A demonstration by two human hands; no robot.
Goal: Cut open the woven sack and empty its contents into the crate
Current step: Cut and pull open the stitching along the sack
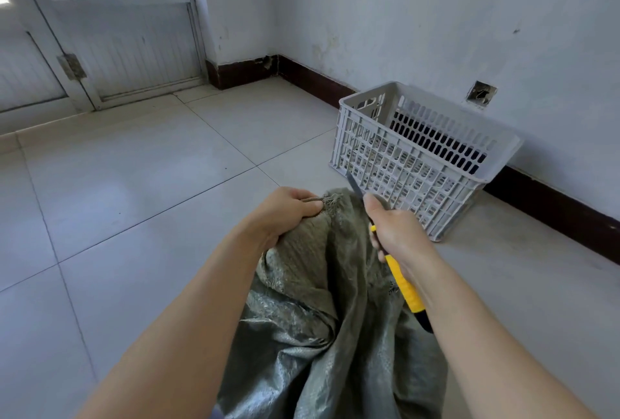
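Both forearms reach forward from the near edge over one grey-green woven sack (pixel 322 334), which lies crumpled on the tiled floor (pixel 134 183). The left hand (pixel 285 214) is closed in a fist around the gathered, frayed top of the sack, knuckles up. The right hand (pixel 396 230) is wrapped tightly around one utility knife (pixel 401 279) (yellow handle, dark blade); the blade points far and a little left, just beside the sack's top, and I cannot tell if it touches the fabric. One grey plastic crate (pixel 419 153) stands to the far right, near the wall (pixel 469 15), apart from the sack.
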